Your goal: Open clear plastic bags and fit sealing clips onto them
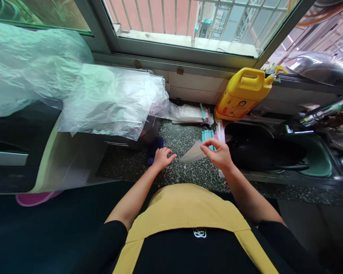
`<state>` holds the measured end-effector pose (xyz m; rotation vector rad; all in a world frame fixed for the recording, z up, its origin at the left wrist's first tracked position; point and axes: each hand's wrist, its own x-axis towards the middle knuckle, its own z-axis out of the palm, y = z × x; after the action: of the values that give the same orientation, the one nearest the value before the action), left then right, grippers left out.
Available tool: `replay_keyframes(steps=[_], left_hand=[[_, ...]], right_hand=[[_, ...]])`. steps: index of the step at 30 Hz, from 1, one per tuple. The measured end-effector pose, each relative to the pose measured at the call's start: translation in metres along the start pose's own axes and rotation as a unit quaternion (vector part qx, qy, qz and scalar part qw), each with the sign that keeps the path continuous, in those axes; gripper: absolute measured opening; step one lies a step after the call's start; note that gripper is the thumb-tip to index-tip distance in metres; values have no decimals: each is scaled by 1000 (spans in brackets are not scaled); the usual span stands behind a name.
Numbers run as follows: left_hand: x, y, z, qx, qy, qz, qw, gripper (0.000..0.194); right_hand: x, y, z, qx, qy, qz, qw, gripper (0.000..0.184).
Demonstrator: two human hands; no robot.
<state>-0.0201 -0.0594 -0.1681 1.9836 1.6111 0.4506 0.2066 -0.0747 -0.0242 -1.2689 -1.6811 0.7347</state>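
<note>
- Pinching the translucent plastic piece [193,153] by its right end, the right hand [220,154] has its thumb and index fingertips together, right of the centre of the frame.
- The left hand [161,158] is partly open and looks empty, fingers loosely curled and thumb apart, near the piece's left tip.
- The translucent plastic piece is at the centre of the frame, above the speckled table [174,133].
- Turquoise sticks [207,134] lie side by side just beyond the right hand.
- A dark blue object [156,146] lies beside the left hand.
- A clear packet [188,113] lies farther back, upper centre.
- A yellow jug [240,95] with a pump stands at upper right.
- A black pan [265,152] sits in the sink [321,156], right of the frame.
- Plastic sheeting [108,97] covers things at upper left.
</note>
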Motion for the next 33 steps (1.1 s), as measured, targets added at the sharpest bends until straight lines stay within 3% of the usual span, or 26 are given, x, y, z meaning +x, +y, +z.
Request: replay_keyframes(steps=[3, 6, 9, 12, 14, 17, 21, 27, 33], left_hand=[[4, -4, 5, 27, -29, -11, 999, 20], [4, 4, 4, -12, -2, 7, 1000, 18], [5, 24, -8, -133, 46, 62, 988, 19], [8, 52, -30, -275, 77, 99, 953, 26], [10, 71, -45, -364, 51, 103, 924, 34], [11, 94, -61, -452, -35, 123, 883, 46], [11, 113, -65, -491, -109, 132, 854, 43], [8, 122, -62, -523, -113, 90, 840, 40], [6, 123, -59, -519, -97, 77, 846, 39]], right_hand=[[-1, -1, -1, -1, 3, -2, 1000, 12], [-2, -3, -3, -2, 4, -4, 1000, 13], [-3, -5, -4, -1, -2, -3, 1000, 14], [-2, -7, -4, -1, -10, 0, 1000, 15], [0, -9, -3, 0, -16, 1, 1000, 16], [1, -11, -2, 6, -24, 0, 1000, 16], [3, -12, -3, 22, -26, 3, 999, 18], [3, -9, -3, 29, -28, 18, 999, 21], [6, -5, -3, 45, -52, 48, 996, 26]])
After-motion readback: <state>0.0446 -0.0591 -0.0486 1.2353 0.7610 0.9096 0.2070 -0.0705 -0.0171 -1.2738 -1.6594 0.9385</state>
